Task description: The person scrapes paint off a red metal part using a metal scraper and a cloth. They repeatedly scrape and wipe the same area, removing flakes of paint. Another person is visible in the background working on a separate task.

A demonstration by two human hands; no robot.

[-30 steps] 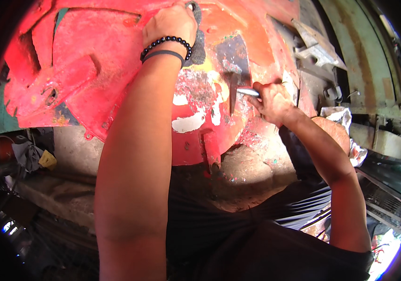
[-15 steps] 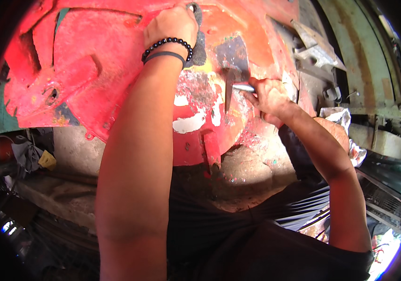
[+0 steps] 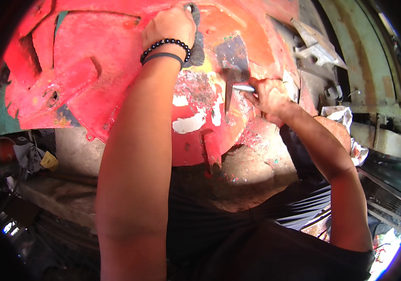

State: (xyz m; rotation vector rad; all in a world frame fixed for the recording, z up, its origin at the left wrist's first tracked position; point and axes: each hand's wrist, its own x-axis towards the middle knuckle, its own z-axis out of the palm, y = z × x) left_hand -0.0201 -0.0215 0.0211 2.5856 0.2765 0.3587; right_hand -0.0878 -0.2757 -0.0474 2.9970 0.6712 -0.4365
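My left hand (image 3: 168, 25), with a black bead bracelet and a dark band at its wrist, is closed on a dark grey, rough-looking piece (image 3: 198, 47). That piece lies against a red painted metal panel (image 3: 78, 47), and its upper part is half hidden by my fingers. Lower and to the right, my right hand (image 3: 271, 96) wraps round the handle of a hammer (image 3: 229, 93). The hammer has a shiny shaft and a dark, narrow head, which is over the worn patch of the panel. Around it the paint is scraped, with white, yellow and dark grey areas showing.
A pale stone-like block (image 3: 252, 171) shows below the panel's near edge. At the right are a bare metal bracket (image 3: 320, 54) and a long greenish metal piece (image 3: 367, 51). Grey cloth (image 3: 27, 155) with a yellow bit lies at the left.
My left hand and the dark grey piece have shifted very slightly left in the picture. The hammer and my right hand look nearly the same.
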